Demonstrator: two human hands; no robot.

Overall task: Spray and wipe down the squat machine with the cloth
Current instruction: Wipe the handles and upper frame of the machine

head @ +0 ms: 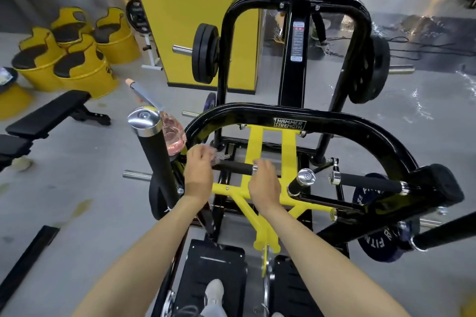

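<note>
The black and yellow squat machine (288,113) fills the middle of the view. A short black foam handle (234,169) crosses between my hands. My left hand (198,170) grips a small grey cloth (220,159) at the handle's left end. My right hand (265,184) curls over the handle's chrome right end. A pink translucent spray bottle (176,135) with a grey head sits just behind an upright black handle (152,141), left of my left hand; neither hand touches it.
Weight plates (204,53) hang on the machine's pegs on both sides. A black bench (49,113) and yellow barrel stools (85,67) stand on the left. A yellow pillar (195,8) rises behind. My shoe (215,291) rests on the black footplate (206,265).
</note>
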